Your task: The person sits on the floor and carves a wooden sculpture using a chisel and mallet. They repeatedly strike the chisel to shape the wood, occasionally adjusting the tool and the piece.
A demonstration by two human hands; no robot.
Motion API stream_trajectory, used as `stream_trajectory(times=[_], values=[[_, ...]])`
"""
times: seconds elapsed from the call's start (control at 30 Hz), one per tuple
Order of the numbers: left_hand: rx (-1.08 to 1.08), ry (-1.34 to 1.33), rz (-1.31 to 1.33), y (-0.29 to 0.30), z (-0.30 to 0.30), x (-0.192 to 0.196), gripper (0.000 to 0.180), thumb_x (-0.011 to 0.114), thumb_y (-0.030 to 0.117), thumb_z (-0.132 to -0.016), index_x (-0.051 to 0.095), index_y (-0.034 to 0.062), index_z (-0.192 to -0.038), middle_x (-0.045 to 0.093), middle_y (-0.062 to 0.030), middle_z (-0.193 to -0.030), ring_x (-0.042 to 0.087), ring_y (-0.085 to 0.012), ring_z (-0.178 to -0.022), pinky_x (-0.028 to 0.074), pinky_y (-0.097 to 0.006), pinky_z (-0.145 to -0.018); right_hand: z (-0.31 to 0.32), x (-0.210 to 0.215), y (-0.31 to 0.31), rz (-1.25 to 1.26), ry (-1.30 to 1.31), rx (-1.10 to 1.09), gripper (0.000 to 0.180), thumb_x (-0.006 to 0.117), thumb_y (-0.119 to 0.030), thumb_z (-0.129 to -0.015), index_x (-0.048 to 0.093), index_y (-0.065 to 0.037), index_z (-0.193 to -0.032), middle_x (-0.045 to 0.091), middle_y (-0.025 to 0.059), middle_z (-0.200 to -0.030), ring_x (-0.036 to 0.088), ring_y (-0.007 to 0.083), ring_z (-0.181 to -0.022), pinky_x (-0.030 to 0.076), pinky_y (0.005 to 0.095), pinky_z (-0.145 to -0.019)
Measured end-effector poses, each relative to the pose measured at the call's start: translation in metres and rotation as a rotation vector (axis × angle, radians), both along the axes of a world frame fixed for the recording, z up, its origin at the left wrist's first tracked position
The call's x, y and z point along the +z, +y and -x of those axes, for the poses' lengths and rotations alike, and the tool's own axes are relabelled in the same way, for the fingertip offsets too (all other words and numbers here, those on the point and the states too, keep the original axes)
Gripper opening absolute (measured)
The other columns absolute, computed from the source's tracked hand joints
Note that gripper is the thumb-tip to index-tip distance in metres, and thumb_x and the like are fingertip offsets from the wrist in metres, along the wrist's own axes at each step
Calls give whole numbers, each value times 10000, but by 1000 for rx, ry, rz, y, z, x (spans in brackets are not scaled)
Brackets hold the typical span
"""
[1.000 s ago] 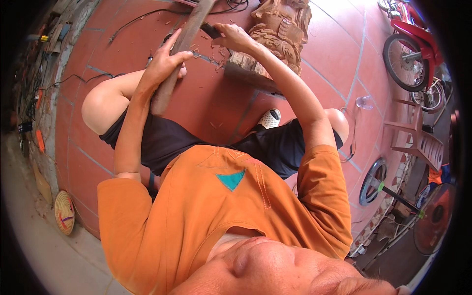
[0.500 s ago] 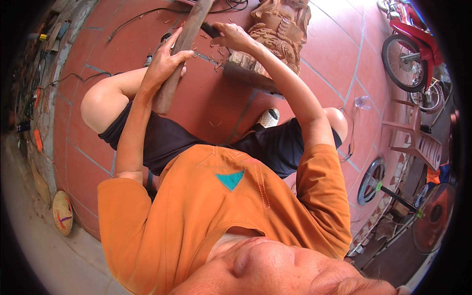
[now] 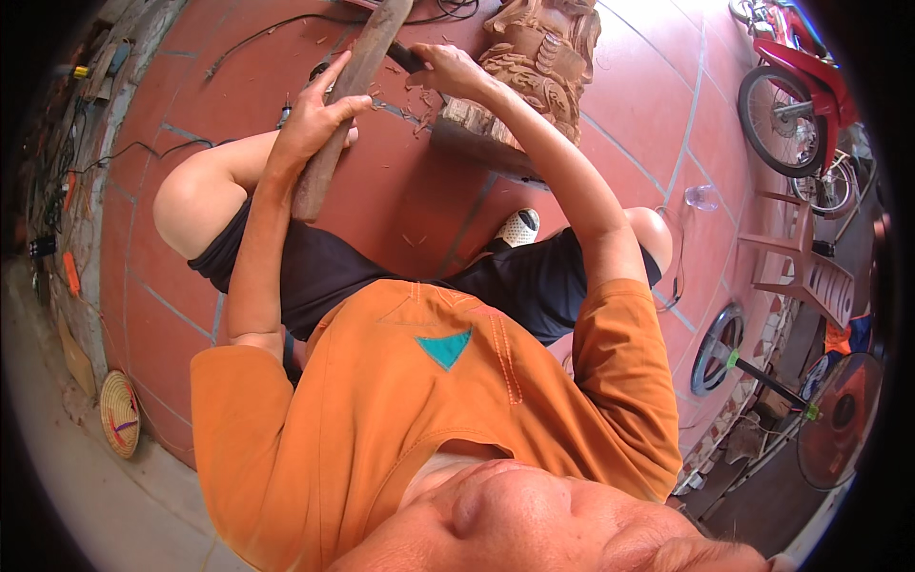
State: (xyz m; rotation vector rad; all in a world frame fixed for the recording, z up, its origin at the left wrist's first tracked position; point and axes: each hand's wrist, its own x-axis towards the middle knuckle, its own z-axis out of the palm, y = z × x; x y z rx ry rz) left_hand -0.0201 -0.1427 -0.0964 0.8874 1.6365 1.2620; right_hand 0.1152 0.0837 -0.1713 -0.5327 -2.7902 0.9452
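Note:
My left hand (image 3: 310, 126) is closed around a long, flat-sided wooden bar (image 3: 364, 69), thumb across it and fingers along its far side. The bar slants from near my left thigh up past the top edge of the picture. Beside its upper part, my right hand (image 3: 448, 70) grips a dark, narrow tool (image 3: 404, 58) whose kind I cannot make out; its other end reaches to the bar. Just right of that hand stands a carved wooden piece (image 3: 543, 62) with a rough, uncarved block base (image 3: 474, 133).
Wood shavings (image 3: 416, 116) lie on the red tiled floor (image 3: 410, 200). Dark cables (image 3: 267, 26) run across the far floor. At right are a clear cup (image 3: 702, 197), a plastic chair (image 3: 805, 262), a red motorbike (image 3: 805, 86) and a standing fan (image 3: 839, 419). A woven hat (image 3: 120, 413) lies left.

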Motion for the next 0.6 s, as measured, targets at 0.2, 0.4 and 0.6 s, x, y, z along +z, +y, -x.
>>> stream_trajectory(times=[0.2, 0.4, 0.6], values=[[97, -56, -58, -2, 0, -6, 779, 723, 119, -887, 352, 51, -1568, 587, -29, -676, 551, -96, -508, 429, -253, -449, -16, 11, 3, 43, 42, -4, 476, 759, -276, -828, 622, -14, -1201, 712, 210, -999, 691, 366, -983, 527, 447, -843], [113, -93, -107, -4, -4, 5, 776, 734, 105, -897, 347, 51, -1567, 587, -39, -661, 567, -105, -503, 448, -261, -441, -33, 13, 10, 78, 80, 0, 380, 740, -211, -845, 596, -16, -1138, 708, 129, -954, 646, 207, -811, 537, 371, -785], [88, -117, -152, -7, -4, 4, 781, 735, 98, -901, 336, 50, -1570, 592, -41, -661, 577, -113, -496, 453, -262, -437, -37, 9, 20, 218, 20, 3, 344, 743, -188, -884, 616, -27, -1159, 708, 53, -1029, 655, 148, -921, 542, 323, -821]])
